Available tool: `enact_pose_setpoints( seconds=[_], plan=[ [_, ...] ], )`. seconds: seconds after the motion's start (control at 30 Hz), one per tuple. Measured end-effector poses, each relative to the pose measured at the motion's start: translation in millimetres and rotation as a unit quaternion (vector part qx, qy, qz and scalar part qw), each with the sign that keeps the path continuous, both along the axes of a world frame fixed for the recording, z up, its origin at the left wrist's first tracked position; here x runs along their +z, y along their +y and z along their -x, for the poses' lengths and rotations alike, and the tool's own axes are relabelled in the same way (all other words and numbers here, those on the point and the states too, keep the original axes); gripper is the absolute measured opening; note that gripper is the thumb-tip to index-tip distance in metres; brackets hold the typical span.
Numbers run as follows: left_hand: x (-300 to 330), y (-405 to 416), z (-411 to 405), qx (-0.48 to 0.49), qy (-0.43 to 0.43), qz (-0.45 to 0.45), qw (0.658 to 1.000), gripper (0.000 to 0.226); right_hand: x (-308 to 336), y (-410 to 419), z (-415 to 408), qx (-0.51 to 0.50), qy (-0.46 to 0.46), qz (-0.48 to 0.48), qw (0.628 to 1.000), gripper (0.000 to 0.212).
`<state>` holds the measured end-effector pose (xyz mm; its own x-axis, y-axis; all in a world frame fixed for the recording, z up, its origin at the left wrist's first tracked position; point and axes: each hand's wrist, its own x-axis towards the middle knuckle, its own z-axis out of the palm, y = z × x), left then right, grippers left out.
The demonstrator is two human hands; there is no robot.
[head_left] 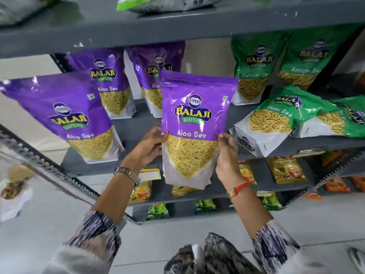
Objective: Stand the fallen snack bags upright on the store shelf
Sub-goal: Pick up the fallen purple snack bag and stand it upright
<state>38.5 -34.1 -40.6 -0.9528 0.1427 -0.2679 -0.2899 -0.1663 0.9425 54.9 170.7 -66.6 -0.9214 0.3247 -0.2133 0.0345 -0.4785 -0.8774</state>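
Note:
A purple Aloo Sev bag (194, 123) is held upright in front of the grey shelf (136, 129), its bottom hanging below the shelf's front edge. My left hand (148, 147) grips its left side and my right hand (227, 153) grips its right side. Three more purple Aloo Sev bags stand on the shelf: one at the front left (67, 117) and two at the back (110, 82) (156, 72). Two green Ratlami Sev bags stand at the back right (254, 66) (308, 62). Two green Ratlami Sev bags lie fallen on the right (272, 119) (339, 119).
The shelf above (158, 26) carries a few lying packets. Lower shelves hold yellow packs (286, 171), green packs (158, 211) and orange packs (335, 184). A perforated metal upright (49, 167) slants across the left. Pale tiled floor lies below.

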Motion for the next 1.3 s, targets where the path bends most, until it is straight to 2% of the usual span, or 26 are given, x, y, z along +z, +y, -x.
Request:
enact_pose_setpoints(
  seconds=[0.13, 0.23, 0.3, 0.37, 0.47, 0.83, 1.3],
  plan=[
    [8.5, 6.1, -42.3, 0.022, 0.059, -0.003, 0.998, 0.017, 18.8, 14.8, -30.1, 0.019, 0.034, -0.007, 0.999, 0.018],
    [17.5, 8.8, -67.5, 0.047, 0.090, -0.049, 0.994, 0.011, 34.5, 21.6, -50.2, 0.039, 0.086, -0.014, 0.995, 0.018],
    [19.0, 6.7, -80.3, 0.060, 0.108, -0.081, 0.989, 0.019, 43.3, 24.7, -60.3, 0.057, 0.114, -0.020, 0.992, 0.016],
    [17.9, 3.0, -89.1, 0.069, 0.122, -0.080, 0.987, 0.026, 47.2, 25.8, -66.0, 0.066, 0.129, -0.031, 0.989, 0.014],
    [16.5, -1.7, -95.3, 0.103, 0.131, -0.058, 0.984, 0.020, 44.8, 17.9, -67.8, 0.068, 0.129, -0.047, 0.988, 0.014],
    [23.4, -36.7, -36.6, 0.242, 0.092, -0.012, 0.966, 0.027, 44.6, -33.0, -3.2, 0.128, 0.106, -0.077, 0.983, 0.011],
    [5.3, -50.7, 30.4, 0.293, 0.061, -0.044, 0.953, 0.025, 23.2, -61.5, 69.9, 0.171, 0.118, -0.034, 0.978, 0.011]
  ],
)
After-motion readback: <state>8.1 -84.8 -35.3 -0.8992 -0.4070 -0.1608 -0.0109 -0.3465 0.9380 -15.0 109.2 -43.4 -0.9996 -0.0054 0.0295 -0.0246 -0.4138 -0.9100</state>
